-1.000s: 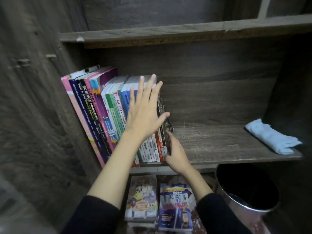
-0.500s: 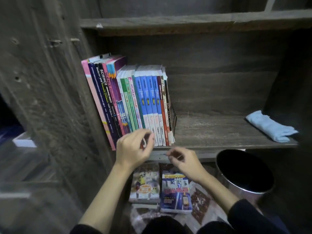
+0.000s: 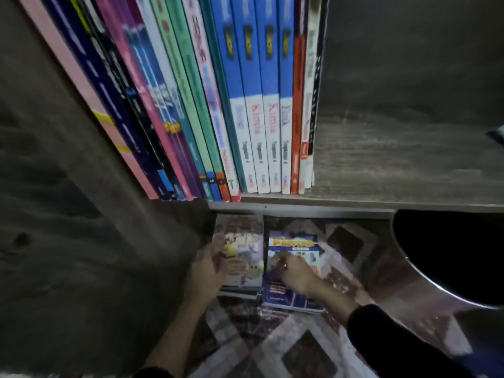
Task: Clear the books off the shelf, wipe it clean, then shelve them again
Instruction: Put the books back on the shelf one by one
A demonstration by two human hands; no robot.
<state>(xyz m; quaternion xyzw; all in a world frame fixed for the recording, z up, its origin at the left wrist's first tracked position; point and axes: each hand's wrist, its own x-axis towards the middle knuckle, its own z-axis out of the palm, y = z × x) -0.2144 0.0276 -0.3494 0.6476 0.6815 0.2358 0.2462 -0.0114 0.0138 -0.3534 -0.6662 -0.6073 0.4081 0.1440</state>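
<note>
A row of books [image 3: 245,77] stands on the wooden shelf [image 3: 381,165], leaning left against the side panel. Below the shelf, two stacks lie on the floor. The left stack is topped by a cartoon-cover book [image 3: 242,257], the right one by a blue book [image 3: 294,244]. My left hand [image 3: 207,271] grips the left edge of the cartoon-cover book. My right hand [image 3: 291,271] lies on the blue book's cover with curled fingers near its left edge. Blur hides whether it grips anything.
A dark round bin [image 3: 436,285] with a metal rim stands at the right, under the shelf edge. A corner of the light blue cloth [image 3: 497,135] shows at the far right of the shelf. The wooden side panel [image 3: 68,214] fills the left. A patterned mat [image 3: 300,345] covers the floor.
Both hands dropped from the shelved books to the stacks on the floor. The view moved closer and lower, so the upper shelf is out of sight.
</note>
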